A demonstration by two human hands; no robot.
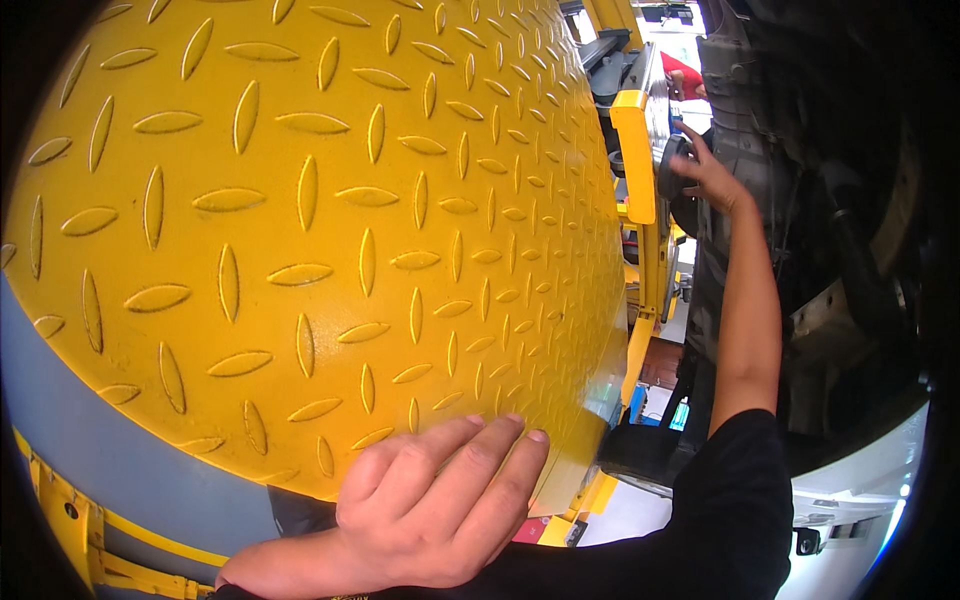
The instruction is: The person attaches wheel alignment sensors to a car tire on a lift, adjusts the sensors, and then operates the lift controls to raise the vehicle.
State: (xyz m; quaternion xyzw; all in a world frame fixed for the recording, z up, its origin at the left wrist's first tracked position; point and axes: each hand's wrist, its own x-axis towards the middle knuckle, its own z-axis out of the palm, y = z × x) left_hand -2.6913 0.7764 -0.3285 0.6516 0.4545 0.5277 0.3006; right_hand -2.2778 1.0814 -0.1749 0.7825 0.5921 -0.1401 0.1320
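Note:
A large yellow tread plate (330,230) with raised lozenges fills the left and middle of the view. My left hand (440,500) rests on its near edge, fingers stretched out over the surface and holding nothing. My right arm reaches far and up on the right. There my right hand (710,178) has its fingers apart beside a black round part (672,165), next to a yellow bracket (634,155). Whether the fingertips touch the black part cannot be made out. The dark underside of a vehicle (830,215) spans the right side, close to my right forearm.
Yellow metal framework (645,270) runs down beyond the plate's right edge. A black tyre-like shape (640,450) sits below it. At the lower left is another yellow frame piece (85,530). Someone in a red sleeve (682,75) is partly visible at the far side.

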